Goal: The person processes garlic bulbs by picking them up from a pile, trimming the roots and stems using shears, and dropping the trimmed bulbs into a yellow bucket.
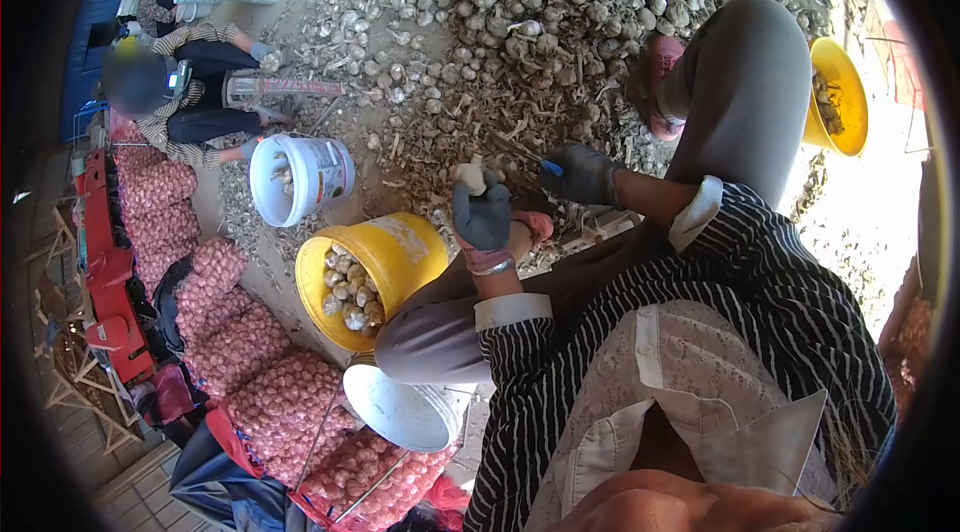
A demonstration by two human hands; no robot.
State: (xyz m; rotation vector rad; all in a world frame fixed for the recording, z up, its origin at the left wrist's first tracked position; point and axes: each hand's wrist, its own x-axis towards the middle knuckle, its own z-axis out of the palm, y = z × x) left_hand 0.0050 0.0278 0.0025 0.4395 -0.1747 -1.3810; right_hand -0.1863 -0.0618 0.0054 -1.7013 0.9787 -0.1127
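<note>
My left hand (482,216), in a grey work glove, is closed around a pale garlic bulb (468,176) that shows above the fingers. Just to its right, my right hand (582,175), also gloved, grips a blue-handled cutting tool (551,168). The tool's thin dark blade points up and left, toward the bulb's side. Beneath and beyond both hands spreads a heap of garlic bulbs with dry stalks (545,42). By my left knee a tilted yellow bucket (400,250) holds several trimmed bulbs (352,290).
A white bucket (335,172) with some garlic stands past the yellow one. Another white bucket (430,412) lies near my left thigh. Filled mesh sacks of garlic (240,342) line the left side. A co-worker (200,82) sits at upper left. Another yellow bucket (855,97) is at right.
</note>
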